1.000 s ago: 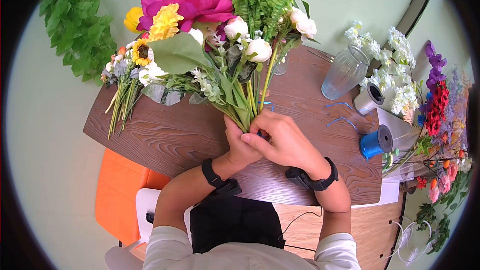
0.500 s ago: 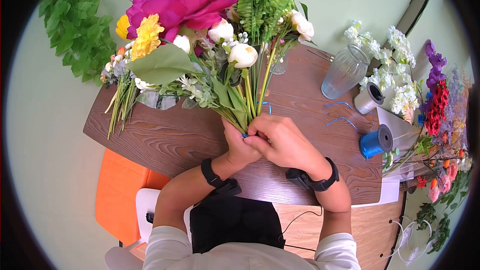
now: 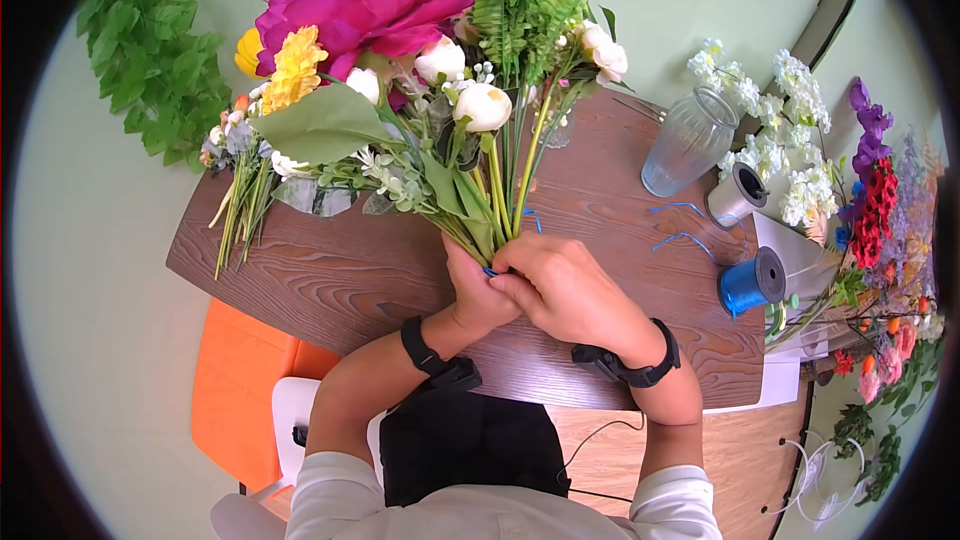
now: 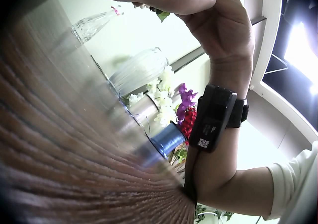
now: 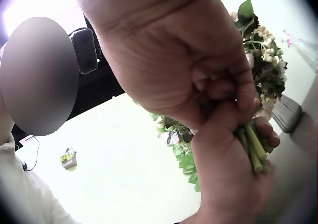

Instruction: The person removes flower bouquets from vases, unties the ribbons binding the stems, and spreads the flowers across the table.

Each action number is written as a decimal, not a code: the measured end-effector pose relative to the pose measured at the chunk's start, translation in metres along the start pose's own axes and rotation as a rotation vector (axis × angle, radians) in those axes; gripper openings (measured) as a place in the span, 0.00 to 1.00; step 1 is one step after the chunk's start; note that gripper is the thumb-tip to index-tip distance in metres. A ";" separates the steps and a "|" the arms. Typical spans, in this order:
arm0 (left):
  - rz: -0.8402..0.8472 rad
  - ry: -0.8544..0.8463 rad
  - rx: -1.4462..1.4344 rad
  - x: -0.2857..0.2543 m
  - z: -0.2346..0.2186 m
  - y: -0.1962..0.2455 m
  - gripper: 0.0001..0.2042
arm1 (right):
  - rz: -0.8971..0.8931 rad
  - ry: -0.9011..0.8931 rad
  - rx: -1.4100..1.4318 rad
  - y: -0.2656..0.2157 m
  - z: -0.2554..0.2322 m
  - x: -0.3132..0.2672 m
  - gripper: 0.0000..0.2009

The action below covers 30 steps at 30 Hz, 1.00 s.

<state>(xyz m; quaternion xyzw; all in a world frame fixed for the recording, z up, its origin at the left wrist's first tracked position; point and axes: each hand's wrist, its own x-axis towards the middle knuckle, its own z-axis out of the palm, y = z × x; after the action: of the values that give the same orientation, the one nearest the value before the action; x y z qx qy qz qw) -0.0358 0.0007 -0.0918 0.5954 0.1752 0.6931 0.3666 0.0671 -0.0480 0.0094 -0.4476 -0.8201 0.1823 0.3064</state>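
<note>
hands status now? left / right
Left hand: grips the bouquet stems.
Right hand: fingers curled at the stems, pinching the blue ribbon.

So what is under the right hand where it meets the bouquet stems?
The left hand grips the green stems of the bouquet, and a bit of blue ribbon shows at the right hand. How the ribbon runs beneath the fingers is covered.

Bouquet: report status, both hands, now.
Left hand holds the bouquet by its stems. Right hand pinches blue ribbon at the same grip. Glass vase and blue spool stand clear, right.
</note>
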 end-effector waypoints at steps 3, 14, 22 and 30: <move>0.014 0.001 0.023 -0.001 -0.001 0.000 0.43 | 0.013 -0.017 -0.008 -0.001 -0.001 0.000 0.06; -0.026 0.026 0.033 -0.003 -0.001 -0.003 0.41 | 0.022 -0.040 -0.031 -0.001 -0.001 0.000 0.06; -0.012 -0.004 0.073 -0.003 -0.001 -0.001 0.41 | 0.008 -0.047 -0.035 -0.001 -0.001 -0.001 0.06; -0.078 0.010 0.006 -0.003 -0.001 -0.001 0.40 | 0.005 -0.064 -0.009 -0.004 -0.004 -0.002 0.07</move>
<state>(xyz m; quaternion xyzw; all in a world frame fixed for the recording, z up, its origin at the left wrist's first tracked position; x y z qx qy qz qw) -0.0363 -0.0005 -0.0949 0.5859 0.2020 0.6806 0.3908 0.0681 -0.0516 0.0134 -0.4451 -0.8291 0.1936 0.2773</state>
